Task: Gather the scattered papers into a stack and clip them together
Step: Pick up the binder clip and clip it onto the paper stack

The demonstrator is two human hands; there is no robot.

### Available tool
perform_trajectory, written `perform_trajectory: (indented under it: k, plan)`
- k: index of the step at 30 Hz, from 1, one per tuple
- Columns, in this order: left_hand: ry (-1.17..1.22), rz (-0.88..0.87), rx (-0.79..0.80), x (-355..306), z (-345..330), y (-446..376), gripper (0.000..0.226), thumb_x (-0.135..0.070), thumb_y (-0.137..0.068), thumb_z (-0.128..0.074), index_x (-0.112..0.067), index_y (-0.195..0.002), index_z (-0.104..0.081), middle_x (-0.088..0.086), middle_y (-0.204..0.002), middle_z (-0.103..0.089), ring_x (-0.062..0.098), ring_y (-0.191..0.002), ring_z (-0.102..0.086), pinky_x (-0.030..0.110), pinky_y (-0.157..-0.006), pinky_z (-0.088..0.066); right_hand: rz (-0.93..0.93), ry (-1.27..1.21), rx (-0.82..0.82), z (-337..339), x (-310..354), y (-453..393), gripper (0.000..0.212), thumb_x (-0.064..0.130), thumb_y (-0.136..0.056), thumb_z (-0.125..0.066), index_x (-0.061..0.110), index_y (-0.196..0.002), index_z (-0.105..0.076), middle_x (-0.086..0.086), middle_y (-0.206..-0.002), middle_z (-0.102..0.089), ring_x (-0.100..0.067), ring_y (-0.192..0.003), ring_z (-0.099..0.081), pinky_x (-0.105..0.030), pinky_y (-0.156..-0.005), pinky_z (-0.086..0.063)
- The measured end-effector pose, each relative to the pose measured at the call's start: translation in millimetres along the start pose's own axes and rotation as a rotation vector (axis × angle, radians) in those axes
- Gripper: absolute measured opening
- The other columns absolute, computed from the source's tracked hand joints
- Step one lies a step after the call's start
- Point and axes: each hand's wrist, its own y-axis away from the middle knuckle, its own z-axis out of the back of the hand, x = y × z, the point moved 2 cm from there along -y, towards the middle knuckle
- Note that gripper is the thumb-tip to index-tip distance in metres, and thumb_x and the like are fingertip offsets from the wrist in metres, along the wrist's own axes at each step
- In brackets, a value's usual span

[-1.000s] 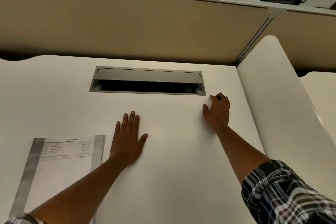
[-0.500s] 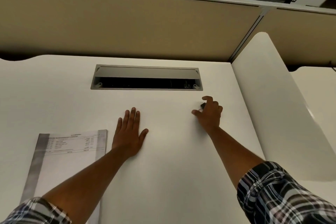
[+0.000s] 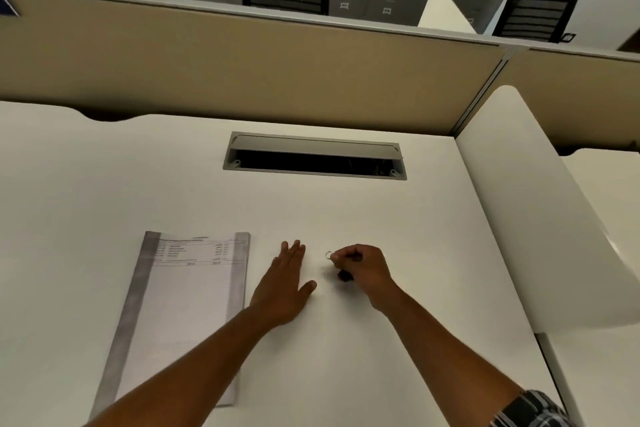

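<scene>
Binder clip [image 3: 343, 269] now nearer the papers [image 3: 187, 291] (pinched in right-hand fingers [image 3: 349, 255]).

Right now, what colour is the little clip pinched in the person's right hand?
Black body with silver wire handles: the small binder clip in the right hand, head view.

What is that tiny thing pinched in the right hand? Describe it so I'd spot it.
Start at the grey cable slot in the white desk and come toward the viewer to the right hand. In its fingers is a binder clip: black body, silver wire loop, unlike the flat paper stack.
</scene>
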Motion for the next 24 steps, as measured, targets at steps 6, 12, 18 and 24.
perform_trajectory:
  k: [6, 12, 18, 24]
  plan:
    - [0.644, 0.148, -0.159, -3.8, 3.5, 66.3, 0.038, -0.036, -0.1, -0.049, -0.032, -0.138, -0.046, -0.017, -0.136, -0.055, -0.002, -0.126, -0.049, 0.035, -0.111, -0.04, -0.017, -0.273, 0.178, -53.7, 2.7, 61.3, 0.016, 0.008, -0.096, -0.068, 0.008, -0.11, -0.076, -0.013, -0.092, -0.076, -0.024, -0.083, -0.074, -0.036, -0.08, -0.062]
    - [1.096, 0.16, -0.074, -1.0, 30.2, 127.9, 0.038, -0.028, -0.096, -0.059, -0.022, -0.133, -0.051, 0.005, -0.122, -0.067, 0.022, -0.103, -0.071, 0.034, -0.091, -0.056, 0.102, -0.248, 0.2, -103.5, 14.6, 103.6, 0.022, 0.008, -0.099, -0.063, 0.021, -0.112, -0.075, -0.008, -0.104, -0.074, -0.019, -0.085, -0.073, -0.037, -0.08, -0.061]
    - [1.112, 0.181, -0.125, 23.5, 52.4, 158.2, 0.04, -0.015, -0.094, -0.062, -0.017, -0.133, -0.056, 0.004, -0.123, -0.067, 0.021, -0.1, -0.072, 0.034, -0.09, -0.057, 0.212, -0.154, 0.187, -146.9, 21.6, 134.6, 0.024, 0.008, -0.099, -0.063, 0.026, -0.109, -0.076, -0.001, -0.099, -0.075, -0.019, -0.093, -0.073, -0.026, -0.073, -0.058]
    - [1.065, 0.173, -0.269, 53.2, 80.7, 180.7, 0.03, -0.007, -0.09, -0.067, -0.013, -0.119, -0.063, 0.005, -0.108, -0.071, 0.021, -0.091, -0.074, 0.036, -0.085, -0.059, 0.253, -0.196, 0.135, -188.2, 32.9, 150.0, 0.018, 0.006, -0.092, -0.072, 0.019, -0.104, -0.076, 0.0, -0.1, -0.077, -0.013, -0.098, -0.072, -0.021, -0.074, -0.057]
